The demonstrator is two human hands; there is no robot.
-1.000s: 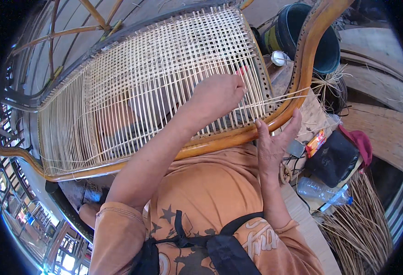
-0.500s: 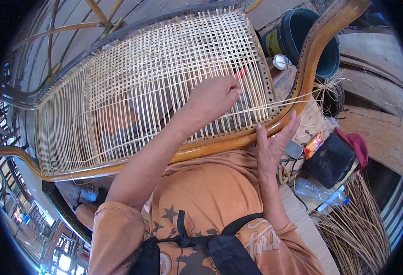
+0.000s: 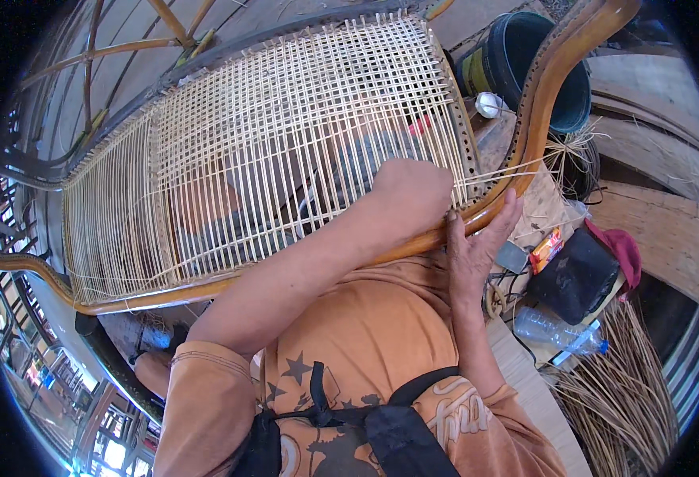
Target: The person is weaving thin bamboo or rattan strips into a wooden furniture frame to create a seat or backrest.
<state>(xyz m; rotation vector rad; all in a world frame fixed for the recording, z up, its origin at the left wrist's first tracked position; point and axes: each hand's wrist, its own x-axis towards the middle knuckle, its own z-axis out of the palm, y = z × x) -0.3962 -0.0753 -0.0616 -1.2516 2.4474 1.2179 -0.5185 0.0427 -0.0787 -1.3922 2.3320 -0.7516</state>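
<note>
Left hand: curling into a fist above the cane panel's near right corner; its fingertips are hiding, so one cannot tell whether the grip is pinching a strand.
Right hand: resting against the curved wooden frame, its grip spreading, thumb standing apart from the fingers.
Cane panel: spanning the frame in front of the person, showing dense weave along the far side and mostly parallel strands nearer the body.
Loose strands: trailing across the frame's right side.
At right: a dark bucket is standing beyond the frame; a clear bottle is lying beside bundled brown strips.
</note>
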